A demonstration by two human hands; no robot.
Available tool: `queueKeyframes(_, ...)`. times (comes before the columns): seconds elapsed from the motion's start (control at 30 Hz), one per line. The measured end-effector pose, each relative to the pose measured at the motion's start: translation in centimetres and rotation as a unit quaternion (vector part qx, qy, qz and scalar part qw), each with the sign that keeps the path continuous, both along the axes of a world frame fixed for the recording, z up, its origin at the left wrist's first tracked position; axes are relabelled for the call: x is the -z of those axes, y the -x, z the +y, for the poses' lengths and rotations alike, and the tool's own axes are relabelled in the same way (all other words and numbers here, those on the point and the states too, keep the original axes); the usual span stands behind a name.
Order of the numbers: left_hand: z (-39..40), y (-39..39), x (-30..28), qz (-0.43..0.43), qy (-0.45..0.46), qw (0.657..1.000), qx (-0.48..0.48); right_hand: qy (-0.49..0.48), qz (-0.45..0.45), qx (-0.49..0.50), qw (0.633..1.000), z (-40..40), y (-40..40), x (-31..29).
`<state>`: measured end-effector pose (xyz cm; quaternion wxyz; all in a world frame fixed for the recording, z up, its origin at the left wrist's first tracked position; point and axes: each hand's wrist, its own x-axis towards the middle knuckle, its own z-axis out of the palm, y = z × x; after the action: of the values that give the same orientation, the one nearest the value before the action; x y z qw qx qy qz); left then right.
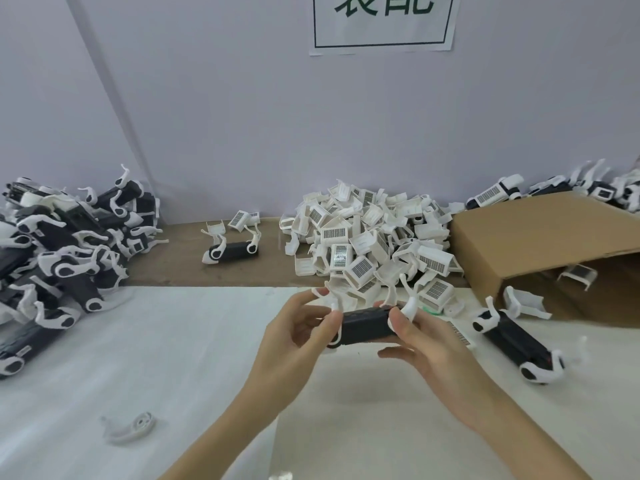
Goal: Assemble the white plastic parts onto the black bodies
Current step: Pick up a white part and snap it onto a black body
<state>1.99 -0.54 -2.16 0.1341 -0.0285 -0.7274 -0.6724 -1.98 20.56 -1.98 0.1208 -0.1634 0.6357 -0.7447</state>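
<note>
- Black body [363, 325] is held above the white table [173, 358], gripped at its ends by left hand [298, 336] and right hand [420, 336]; it looks rigid and light.
- White plastic parts [412, 304] at its ends look thin and snappable: grip the body instead.

Counts on your bench

You have two hands [298, 327] up, one black body [363, 325] between them, two more black bodies lying singly, one cardboard box [540, 244], one loose white clip [130, 427], one wall sign [381, 22]; the three heaps defy counting.
</note>
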Motion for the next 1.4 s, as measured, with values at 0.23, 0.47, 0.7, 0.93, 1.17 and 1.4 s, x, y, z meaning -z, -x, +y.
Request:
queueKeyframes(0.23, -1.6, 0.4, 0.6, 0.009, 0.069, 0.995, 0.067, 0.057, -0.220, -0.202, 0.953, 3.0, 0.8, -1.2)
queueKeyframes(0.47, -1.7, 0.6, 1.8, 0.039, 0.134, 0.970, 0.200, 0.125, -0.258, -0.079, 0.955, 1.5, 0.9, -0.3)
queueKeyframes(0.7, -0.3, 0.4, 1.2, -0.082, -0.123, 0.977, 0.156, 0.068, -0.069, -0.008, 0.995, 1.2, 0.9, -0.2)
queueKeyframes(0.93, -0.4, 0.1, 1.1, -0.052, -0.067, 0.994, 0.063, -0.035, 0.016, -0.018, 0.999, 0.3, 0.4, 1.0)
queueKeyframes(1.17, -0.4, -0.4, 0.1, -0.017, -0.060, 0.996, 0.069, -0.049, 0.064, -0.043, 0.996, 0.9, 0.8, 1.1)
queueKeyframes(1.4, 0.5, -0.8, 0.9, 0.181, 0.193, 0.964, -0.001, -0.181, 0.189, 0.008, 0.965, -0.3, 0.0, 2.0)
